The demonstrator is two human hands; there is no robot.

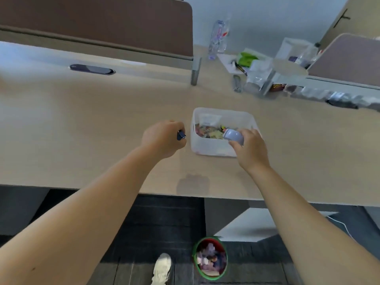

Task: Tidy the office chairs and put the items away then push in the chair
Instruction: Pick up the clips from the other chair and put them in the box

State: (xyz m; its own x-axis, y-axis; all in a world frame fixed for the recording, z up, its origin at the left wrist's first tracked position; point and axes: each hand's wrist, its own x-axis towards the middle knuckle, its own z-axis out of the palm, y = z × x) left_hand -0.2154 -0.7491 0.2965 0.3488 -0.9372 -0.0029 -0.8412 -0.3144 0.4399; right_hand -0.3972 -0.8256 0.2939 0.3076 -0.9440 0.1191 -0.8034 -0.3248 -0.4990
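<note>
A white plastic bin (213,150) sits on the beige desk (102,130), filled with several small colourful items. My right hand (249,149) holds a pale lilac, rounded object (233,135) over the bin's right side. Just left of the bin, my left hand (162,138) is closed around a small dark blue object (181,135) whose tip sticks out of the fist. No chair is in view.
A brown divider panel (98,23) stands at the desk's back. Bottles (219,38), packets and clutter (253,66) crowd the back right. A green-rimmed wastebasket (210,259) with rubbish stands on the dark floor below the desk edge, beside my shoe (162,268).
</note>
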